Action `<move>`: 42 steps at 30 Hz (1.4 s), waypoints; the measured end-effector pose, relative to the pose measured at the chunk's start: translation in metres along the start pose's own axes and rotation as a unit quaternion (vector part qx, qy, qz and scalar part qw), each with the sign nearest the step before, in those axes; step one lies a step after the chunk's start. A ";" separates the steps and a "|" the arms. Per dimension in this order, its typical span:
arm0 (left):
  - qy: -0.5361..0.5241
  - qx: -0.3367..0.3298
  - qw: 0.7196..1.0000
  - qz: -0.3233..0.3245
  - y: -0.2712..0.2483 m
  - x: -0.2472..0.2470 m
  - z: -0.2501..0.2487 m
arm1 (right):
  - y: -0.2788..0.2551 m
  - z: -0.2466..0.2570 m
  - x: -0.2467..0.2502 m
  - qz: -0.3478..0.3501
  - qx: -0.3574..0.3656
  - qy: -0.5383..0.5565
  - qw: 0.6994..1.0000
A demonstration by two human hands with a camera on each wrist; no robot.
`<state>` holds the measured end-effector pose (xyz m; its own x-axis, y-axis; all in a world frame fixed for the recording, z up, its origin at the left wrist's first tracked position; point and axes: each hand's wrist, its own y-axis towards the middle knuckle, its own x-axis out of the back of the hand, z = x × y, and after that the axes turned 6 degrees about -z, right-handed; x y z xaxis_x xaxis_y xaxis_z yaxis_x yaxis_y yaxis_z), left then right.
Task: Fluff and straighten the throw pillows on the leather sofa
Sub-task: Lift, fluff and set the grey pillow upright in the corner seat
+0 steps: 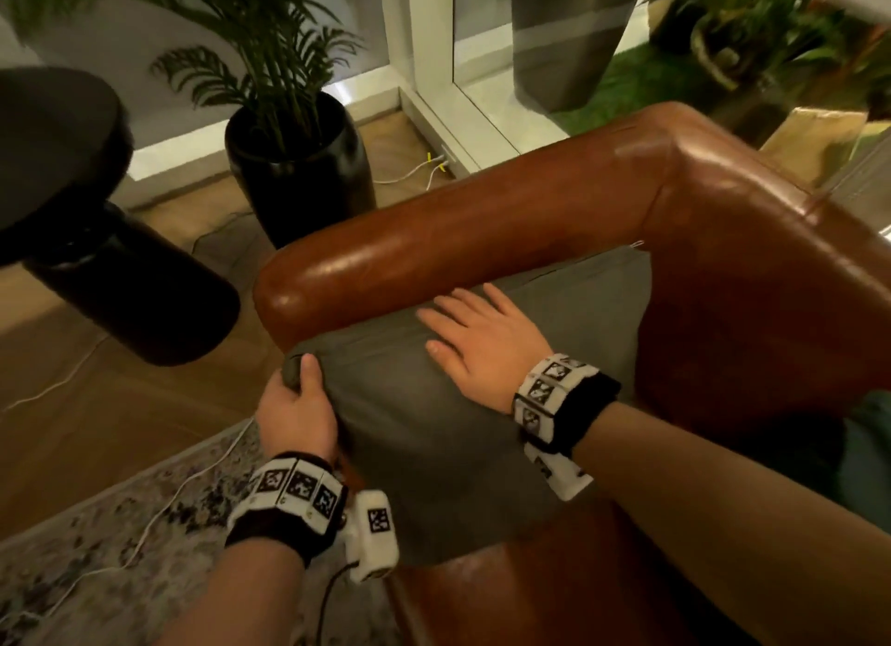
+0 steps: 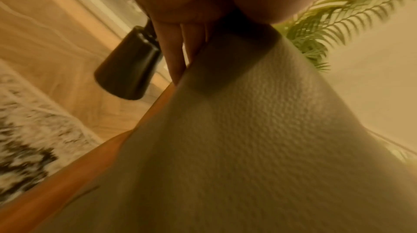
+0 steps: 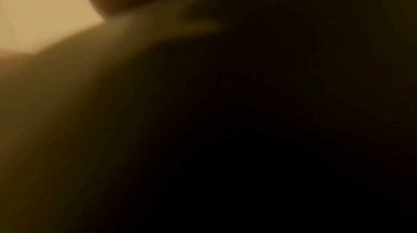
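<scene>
Left hand (image 1: 296, 416): nearest the viewer, wrist band with printed markers, forearm reaching forward; thumb on top and fingers (image 2: 173, 62) curled under the pillow's near-left corner, gripping it. Grey-green throw pillow (image 1: 410, 419): lying in the corner of the brown leather sofa (image 1: 723, 269), pressed against the armrest (image 1: 434, 250), near edge overhanging the seat front. Right hand (image 1: 482, 346): forearm crossing in from the right, palm down, fingers straight and slightly spread, resting flat on the pillow's upper face and holding nothing; right wrist view dark and blurred. Patterned rug (image 1: 120, 549) and white cable (image 1: 159, 515) on the wooden floor at left. Black round side table (image 1: 72, 163) beyond. Potted palm in black planter (image 1: 299, 163), farthest, beside the window frame.
</scene>
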<state>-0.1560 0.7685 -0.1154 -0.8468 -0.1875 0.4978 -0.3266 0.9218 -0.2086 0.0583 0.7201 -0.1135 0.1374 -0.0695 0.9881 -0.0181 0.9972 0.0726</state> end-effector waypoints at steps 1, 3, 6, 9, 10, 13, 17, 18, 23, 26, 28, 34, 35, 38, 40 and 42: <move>0.020 0.005 1.000 -0.003 0.003 0.000 0.006 | -0.005 -0.026 0.002 -0.006 -0.039 -0.011 0.999; 0.040 0.017 0.999 -0.009 0.001 -0.002 0.011 | -0.020 -0.086 0.006 -0.011 -0.144 -0.038 0.989; 0.062 0.031 0.997 -0.017 -0.004 -0.009 0.004 | -0.041 -0.157 0.017 0.028 -0.308 -0.013 0.951; 0.077 0.032 0.996 -0.043 -0.008 -0.006 -0.015 | -0.059 -0.181 0.019 -0.024 -0.483 0.192 0.854; 0.098 -0.034 0.993 -0.050 -0.014 -0.003 -0.024 | -0.066 -0.182 0.015 -0.051 -0.520 0.265 0.811; 0.203 -0.349 0.914 0.039 -0.043 -0.016 -0.055 | -0.080 -0.160 -0.005 -0.069 -0.501 0.402 0.763; 0.421 -0.350 0.791 0.274 -0.057 -0.052 -0.068 | -0.081 -0.124 -0.006 -0.100 -0.474 0.504 0.715; 0.487 -0.337 0.755 0.283 -0.054 -0.054 -0.070 | -0.083 -0.121 -0.005 -0.109 -0.468 0.522 0.705; 0.550 -0.367 0.710 0.241 -0.076 -0.084 -0.111 | -0.104 -0.121 -0.014 -0.149 -0.466 0.546 0.680; 0.453 -0.393 0.747 0.287 -0.096 -0.138 -0.133 | -0.106 -0.121 -0.017 -0.179 -0.485 0.565 0.643; 0.426 -0.391 0.756 0.305 -0.107 -0.169 -0.145 | -0.104 -0.120 -0.016 -0.197 -0.490 0.582 0.619; 0.398 -0.371 0.810 0.218 -0.101 -0.182 -0.158 | -0.108 -0.140 -0.009 -0.230 -0.588 0.516 0.579; 0.392 -0.371 0.815 0.210 -0.100 -0.180 -0.157 | -0.106 -0.143 -0.009 -0.229 -0.585 0.522 0.577; 0.386 -0.375 0.816 0.209 -0.098 -0.178 -0.153 | -0.104 -0.141 -0.014 -0.231 -0.559 0.541 0.585; 0.390 -0.371 0.814 0.219 -0.094 -0.177 -0.155 | -0.113 -0.139 -0.031 -0.201 -0.576 0.528 0.592; 0.396 -0.368 0.810 0.229 -0.091 -0.177 -0.157 | -0.130 -0.132 -0.053 -0.143 -0.604 0.525 0.583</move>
<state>0.0896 0.7714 -0.0525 -0.1793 0.2394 0.9542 0.5312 0.8400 -0.1110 0.1836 0.5982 -0.1928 0.5058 -0.8137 0.2863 0.7774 0.2861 -0.5602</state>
